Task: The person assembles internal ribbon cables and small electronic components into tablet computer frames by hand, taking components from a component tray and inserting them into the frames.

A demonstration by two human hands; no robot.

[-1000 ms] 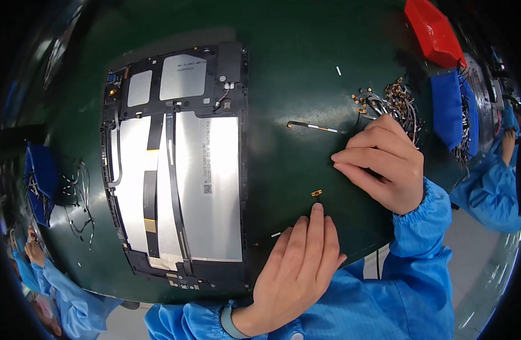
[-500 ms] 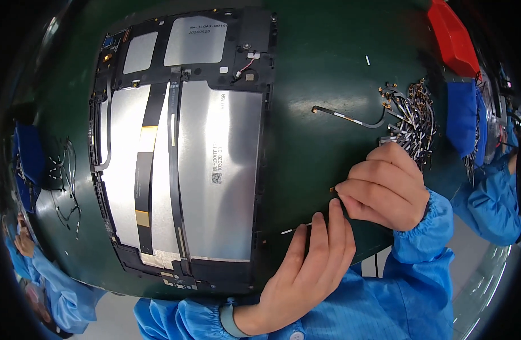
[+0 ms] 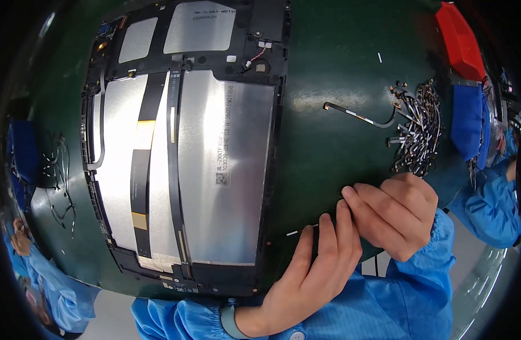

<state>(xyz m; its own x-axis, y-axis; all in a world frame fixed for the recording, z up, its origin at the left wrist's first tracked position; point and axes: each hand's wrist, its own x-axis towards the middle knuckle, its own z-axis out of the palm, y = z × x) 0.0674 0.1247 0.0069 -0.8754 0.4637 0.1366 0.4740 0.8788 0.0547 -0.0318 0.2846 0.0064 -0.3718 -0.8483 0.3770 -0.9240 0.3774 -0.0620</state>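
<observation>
My left hand (image 3: pixel 311 266) is near the table's front edge, with its fingers pressed close together over a thin flex cable. A white-marked end of this flex cable (image 3: pixel 295 232) sticks out left of the fingertips; the rest is covered. My right hand (image 3: pixel 392 218) meets it from the right, thumb and index finger pinched near the left fingertips. What lies in that pinch is mostly hidden. To the left of both hands lies a large tablet-like assembly (image 3: pixel 246 170) with a black frame, silver plates and dark ribbon cables.
One loose flex cable (image 3: pixel 359 116) lies beyond my hands, beside a tangled pile of similar cables (image 3: pixel 419 127). A red bin (image 3: pixel 462 45) and a blue bin (image 3: pixel 466 122) stand at the right. Another blue bin (image 3: pixel 22 153) and thin black cables (image 3: pixel 59 175) are far left. Blue-sleeved people sit on both sides.
My right hand has come down and turned, closer to the left fingertips. The small gold end at its pinch is now out of sight. The whole view has shifted slightly.
</observation>
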